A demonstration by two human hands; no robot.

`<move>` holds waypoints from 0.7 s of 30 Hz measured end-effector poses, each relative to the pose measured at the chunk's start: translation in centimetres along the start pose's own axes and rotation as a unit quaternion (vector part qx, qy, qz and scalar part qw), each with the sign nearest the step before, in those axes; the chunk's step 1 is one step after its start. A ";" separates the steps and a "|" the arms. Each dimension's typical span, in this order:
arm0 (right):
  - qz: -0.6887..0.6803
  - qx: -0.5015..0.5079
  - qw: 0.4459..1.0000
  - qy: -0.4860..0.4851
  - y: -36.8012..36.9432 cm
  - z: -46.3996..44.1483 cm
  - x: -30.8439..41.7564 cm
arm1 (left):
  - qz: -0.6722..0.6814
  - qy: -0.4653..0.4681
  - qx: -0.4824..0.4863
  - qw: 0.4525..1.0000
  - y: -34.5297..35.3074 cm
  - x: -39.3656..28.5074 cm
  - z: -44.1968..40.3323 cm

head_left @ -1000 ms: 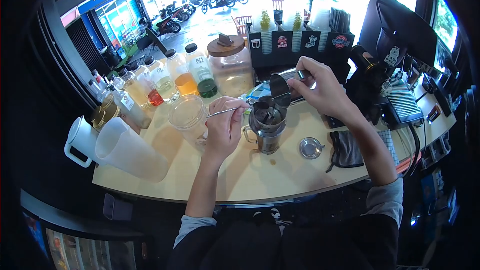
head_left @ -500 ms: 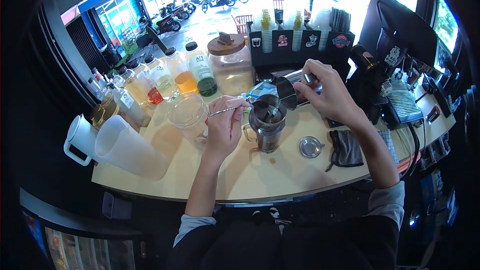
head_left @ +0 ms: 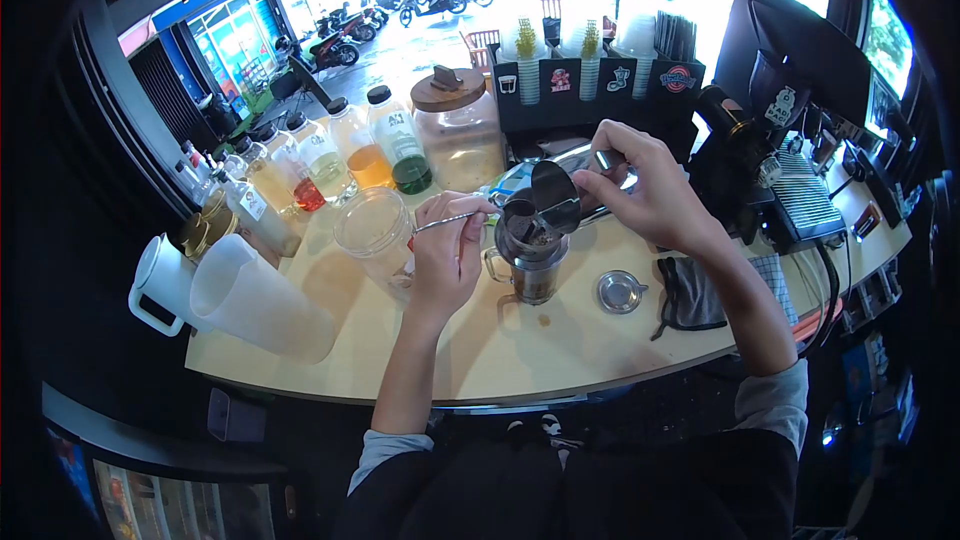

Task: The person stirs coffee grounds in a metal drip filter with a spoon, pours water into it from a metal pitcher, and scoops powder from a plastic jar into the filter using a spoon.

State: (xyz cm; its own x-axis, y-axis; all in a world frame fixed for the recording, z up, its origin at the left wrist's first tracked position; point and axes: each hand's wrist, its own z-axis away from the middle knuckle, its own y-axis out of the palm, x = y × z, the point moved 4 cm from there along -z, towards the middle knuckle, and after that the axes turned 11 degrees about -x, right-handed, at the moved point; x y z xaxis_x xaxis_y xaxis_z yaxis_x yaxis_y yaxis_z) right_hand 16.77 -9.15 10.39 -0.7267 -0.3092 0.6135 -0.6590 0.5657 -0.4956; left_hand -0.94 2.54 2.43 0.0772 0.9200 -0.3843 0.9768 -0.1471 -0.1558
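Observation:
My right hand (head_left: 645, 185) grips a small metal cup (head_left: 556, 198), tilted steeply with its mouth toward a metal coffee dripper (head_left: 545, 252). The dripper sits on a glass mug (head_left: 535, 286), and dark grounds show inside its rim. In my left hand (head_left: 447, 250), pinched between the fingers, is a thin metal spoon (head_left: 450, 221). Its far end reaches over the dripper's left edge. Just left of that hand stands an open clear jar (head_left: 372, 235). A round metal lid (head_left: 620, 292) lies to the right of the mug.
Several capped bottles (head_left: 400, 145) of coloured liquid line the back left, beside a wooden-lidded jar (head_left: 460, 140). Near the left edge are a plastic pitcher (head_left: 260, 300) and a white jug (head_left: 160, 285). A grey cloth (head_left: 690, 295) and coffee machine (head_left: 805, 200) are at right.
My right hand has moved slightly left and tipped the metal cup further over the dripper. My left hand and the spoon stay nearly still.

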 end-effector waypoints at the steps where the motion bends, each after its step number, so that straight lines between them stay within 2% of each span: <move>1: -0.012 0.004 1.000 0.003 0.1 0.0 0.0 | -0.001 -0.003 -0.003 1.000 0.0 0.0 0.0; 4: 0.033 0.007 0.999 -0.036 0.2 0.0 0.2 | -0.029 0.044 0.002 0.999 -0.2 -0.3 -0.2; 8: 0.037 0.000 0.998 -0.055 0.1 0.3 0.2 | -0.025 0.038 0.005 0.999 -0.2 -0.1 0.0; 11: 0.077 0.010 0.996 -0.055 -0.1 0.6 -0.1 | -0.008 -0.007 -0.005 1.000 -0.2 0.1 0.1; 13: 0.129 -0.006 0.984 -0.123 -0.3 0.8 -0.2 | -0.012 -0.004 -0.005 1.000 -0.3 0.0 0.0; 16: 0.143 -0.020 0.981 -0.128 -0.7 1.1 -0.4 | -0.010 -0.007 -0.004 1.000 -0.3 0.0 0.0; 20: 0.085 -0.022 0.994 -0.067 -1.2 1.3 -1.4 | -0.012 -0.006 -0.006 1.000 -0.3 -0.1 0.0; 21: 0.024 -0.027 0.999 -0.023 -1.3 1.4 -2.2 | -0.010 -0.006 -0.010 1.000 -0.3 -0.1 0.0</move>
State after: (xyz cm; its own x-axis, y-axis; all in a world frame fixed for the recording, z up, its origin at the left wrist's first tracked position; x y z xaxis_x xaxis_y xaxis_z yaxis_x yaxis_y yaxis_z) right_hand 18.98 -10.25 8.86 -0.7666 -0.3145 0.5598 -0.6122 0.6210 -0.4895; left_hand -1.22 2.51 2.52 0.0549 0.9181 -0.3926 0.9819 -0.1211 -0.1459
